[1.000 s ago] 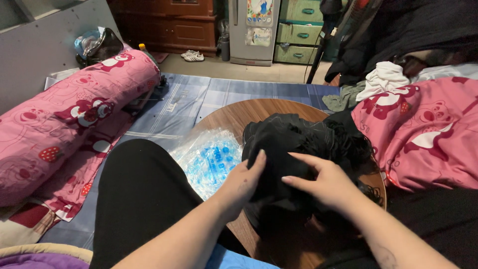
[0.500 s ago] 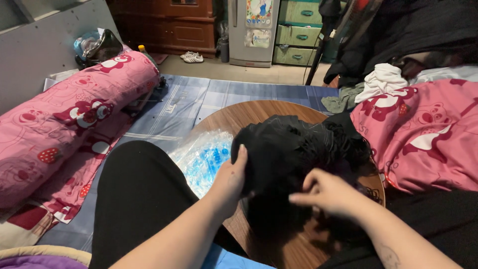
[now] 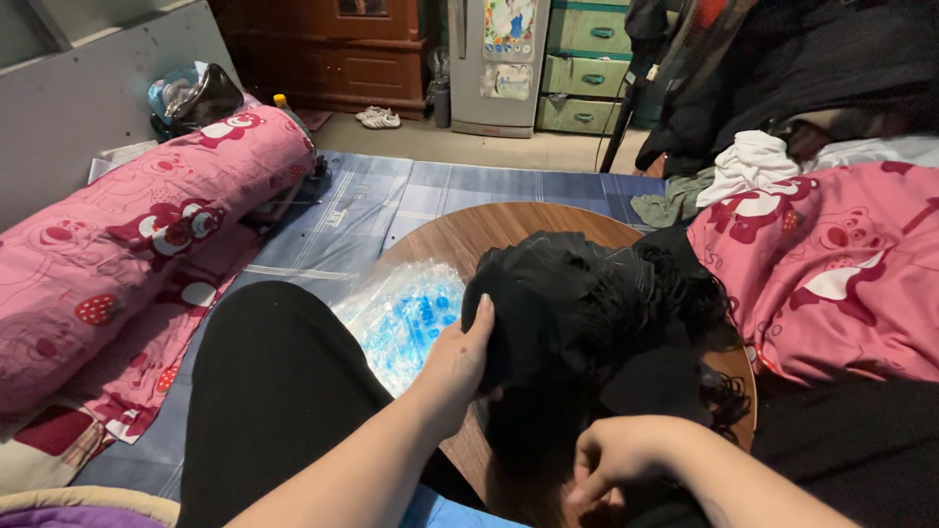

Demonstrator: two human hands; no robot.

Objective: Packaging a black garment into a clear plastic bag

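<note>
A crumpled black garment (image 3: pixel 587 313) lies heaped on a round wooden table (image 3: pixel 460 240). My left hand (image 3: pixel 460 357) grips the garment's left edge, thumb on top. My right hand (image 3: pixel 611 460) is low at the near side of the table, fingers curled around a lower part of the same black cloth. A clear plastic bag with blue dots (image 3: pixel 406 313) lies on the table's left rim, just left of my left hand.
My black-trousered knee (image 3: pixel 274 391) is at lower left. A pink patterned bolster (image 3: pixel 127 254) lies left, a pink blanket (image 3: pixel 831 264) right, with white cloth (image 3: pixel 748 161) on it. A blue mat (image 3: pixel 391 200) covers the floor; cabinets and green drawers (image 3: pixel 587 59) stand behind.
My right hand has slid down and toward me along the black garment, from the top of the pile to its near edge. My left hand stayed on the left edge.
</note>
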